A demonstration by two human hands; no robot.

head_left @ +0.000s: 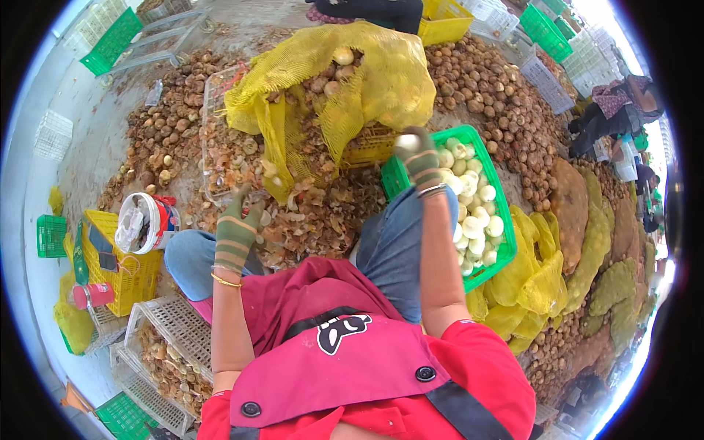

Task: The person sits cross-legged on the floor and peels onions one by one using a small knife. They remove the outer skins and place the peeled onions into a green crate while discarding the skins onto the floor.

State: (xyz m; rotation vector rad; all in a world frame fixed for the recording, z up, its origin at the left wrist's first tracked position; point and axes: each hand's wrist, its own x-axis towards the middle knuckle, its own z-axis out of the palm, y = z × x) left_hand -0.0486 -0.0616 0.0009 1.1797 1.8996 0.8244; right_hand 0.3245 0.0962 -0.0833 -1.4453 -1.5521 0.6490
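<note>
My right hand, in a striped glove, is closed round a peeled white onion at the left edge of a green plastic crate. Peeled onions fill much of that crate, which stands beside my right knee. My left hand, in a matching glove, is over the heap of onion skins; its fingers are partly spread, and whether it holds anything is unclear. In front of me a torn yellow mesh sack of onions lies over a yellow crate.
A clear plastic crate with skins stands front left. Unpeeled onions lie in piles on both sides. At left are a white bucket and a yellow crate; yellow sacks lie at right. Other people are at the far right and top.
</note>
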